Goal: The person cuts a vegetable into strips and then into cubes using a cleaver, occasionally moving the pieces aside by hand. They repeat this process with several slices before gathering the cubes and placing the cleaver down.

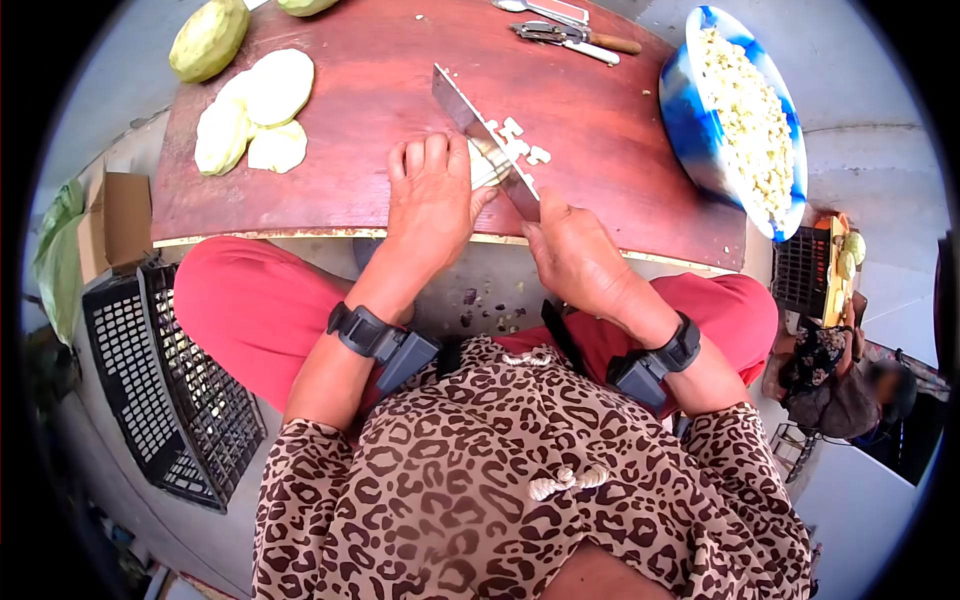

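Note:
My left hand (430, 195) presses down on a stack of pale vegetable strips (482, 172) near the front edge of the red table. Its fingers are bent against the strips. My right hand (580, 250) grips the handle of a broad kitchen knife (460, 110), whose blade slants across the end of the strips, close to the left fingers. Small diced pieces (513, 140) lie just beyond the blade. To the left rest several thick pale slices (280, 88) and a whole peeled green vegetable (208, 40). The handle is mostly hidden in my right hand.
A blue-and-white basin (685, 115) heaped with diced pieces stands at the table's right. Peelers (560, 38) and a spoon-like tool lie at the far edge. Black crates (150, 370) and a cardboard box (125, 220) stand left. Another person (840, 390) sits at far right.

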### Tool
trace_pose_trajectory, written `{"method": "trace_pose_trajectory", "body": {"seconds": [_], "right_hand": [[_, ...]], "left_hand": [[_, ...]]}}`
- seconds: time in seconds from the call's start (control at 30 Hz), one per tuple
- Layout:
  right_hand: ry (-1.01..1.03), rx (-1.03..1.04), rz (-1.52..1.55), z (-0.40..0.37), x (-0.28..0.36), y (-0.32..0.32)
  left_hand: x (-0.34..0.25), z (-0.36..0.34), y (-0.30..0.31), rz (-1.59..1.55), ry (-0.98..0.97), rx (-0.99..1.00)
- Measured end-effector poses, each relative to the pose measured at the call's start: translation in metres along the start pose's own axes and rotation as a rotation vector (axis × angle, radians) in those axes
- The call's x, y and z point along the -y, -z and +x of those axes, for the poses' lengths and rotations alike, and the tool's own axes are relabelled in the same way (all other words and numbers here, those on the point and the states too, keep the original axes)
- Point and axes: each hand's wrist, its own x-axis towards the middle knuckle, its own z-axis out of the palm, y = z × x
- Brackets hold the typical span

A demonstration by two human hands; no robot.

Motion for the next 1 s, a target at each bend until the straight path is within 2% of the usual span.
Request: {"method": "trace_pose_trajectory", "body": {"seconds": [0.2, 0.4, 0.6, 0.9, 1.0], "right_hand": [[0.006, -0.064, 0.065, -0.007, -0.002, 0.009], [-0.031, -0.001, 0.083, -0.017, 0.015, 0.025], [-0.037, 0.055, 0.074, -0.018, 0.017, 0.021], [0.067, 0.041, 0.017, -0.004, 0.007, 0.001], [0.002, 0.075, 0.006, 0.0, 0.012, -0.002]], "left_hand": [[0.002, -0.005, 0.003, -0.028, 0.008, -0.069], [0.006, -0.006, 0.002, 0.031, 0.016, -0.059], [0.004, -0.006, 0.002, 0.063, 0.006, -0.051], [0.005, -0.006, 0.0, 0.076, -0.015, -0.032], [0.007, -0.006, 0.0, 0.063, -0.025, -0.036]]}}
